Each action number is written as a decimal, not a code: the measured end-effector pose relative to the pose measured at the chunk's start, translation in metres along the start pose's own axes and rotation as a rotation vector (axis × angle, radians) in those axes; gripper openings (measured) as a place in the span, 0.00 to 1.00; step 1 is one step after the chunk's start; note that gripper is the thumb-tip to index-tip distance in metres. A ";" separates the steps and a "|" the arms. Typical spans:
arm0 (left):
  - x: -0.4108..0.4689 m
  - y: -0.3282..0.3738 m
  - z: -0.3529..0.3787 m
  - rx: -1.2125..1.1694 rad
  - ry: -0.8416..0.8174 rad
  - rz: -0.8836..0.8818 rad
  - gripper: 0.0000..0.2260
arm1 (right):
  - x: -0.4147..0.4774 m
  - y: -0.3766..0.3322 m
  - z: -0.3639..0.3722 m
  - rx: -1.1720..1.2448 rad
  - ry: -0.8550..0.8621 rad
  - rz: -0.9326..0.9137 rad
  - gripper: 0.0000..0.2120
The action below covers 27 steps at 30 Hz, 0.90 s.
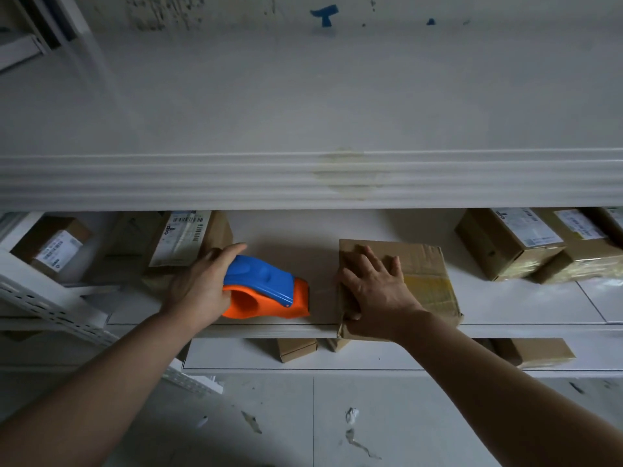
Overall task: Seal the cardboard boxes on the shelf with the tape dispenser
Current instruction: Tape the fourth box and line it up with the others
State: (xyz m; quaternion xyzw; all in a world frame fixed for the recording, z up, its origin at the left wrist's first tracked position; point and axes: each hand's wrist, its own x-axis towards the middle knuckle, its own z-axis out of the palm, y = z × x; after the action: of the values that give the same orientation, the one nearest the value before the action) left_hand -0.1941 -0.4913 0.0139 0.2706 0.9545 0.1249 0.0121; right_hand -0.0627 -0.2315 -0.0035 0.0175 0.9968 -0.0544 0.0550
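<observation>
Tape dispenser [266, 288], blue over orange, is over the middle shelf [505, 305] at 9 o'clock of the cardboard box [424, 281], with its nose just beside the box's left side. We grip it with our left hand [199, 288], fingers curled round the handle. Our right hand [377, 291] lies flat on the box top, fingers straight and spread, gripping nothing. The box sits at the shelf's front edge. Labelled box [183, 237] at 11 o'clock of the dispenser; more labelled boxes [505, 244] at 2 o'clock. Smaller boxes [296, 348] on the shelf below, at 6 o'clock.
</observation>
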 end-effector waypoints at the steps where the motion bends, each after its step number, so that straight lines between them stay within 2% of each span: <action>1: -0.002 0.002 -0.001 0.003 0.002 -0.002 0.33 | 0.002 0.000 -0.003 -0.001 -0.002 -0.009 0.35; 4: -0.006 0.006 -0.008 -0.011 0.034 0.015 0.33 | 0.002 0.008 -0.017 0.044 0.040 -0.032 0.35; 10: -0.009 0.038 -0.034 -0.178 0.162 0.005 0.34 | -0.028 0.046 -0.043 0.254 0.403 0.001 0.35; 15: -0.003 0.094 -0.046 -0.180 0.271 0.120 0.33 | -0.063 0.086 -0.028 0.766 0.598 -0.040 0.30; 19: -0.004 0.142 -0.039 -0.138 0.216 0.193 0.33 | -0.095 0.110 -0.023 0.983 0.603 -0.005 0.29; 22: -0.005 0.164 -0.032 -0.121 0.179 0.228 0.33 | -0.114 0.131 -0.016 0.987 0.567 0.066 0.30; 26: -0.008 0.188 -0.030 -0.086 0.196 0.244 0.33 | -0.127 0.145 -0.023 0.760 0.405 0.129 0.50; 27: -0.009 0.192 -0.029 -0.078 0.200 0.249 0.34 | -0.126 0.142 -0.030 0.704 0.405 0.137 0.52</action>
State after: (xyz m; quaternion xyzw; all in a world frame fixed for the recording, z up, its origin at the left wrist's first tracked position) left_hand -0.0905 -0.3452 0.0887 0.3722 0.9046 0.1885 -0.0881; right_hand 0.0650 -0.0905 0.0247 0.1121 0.9046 -0.3836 -0.1483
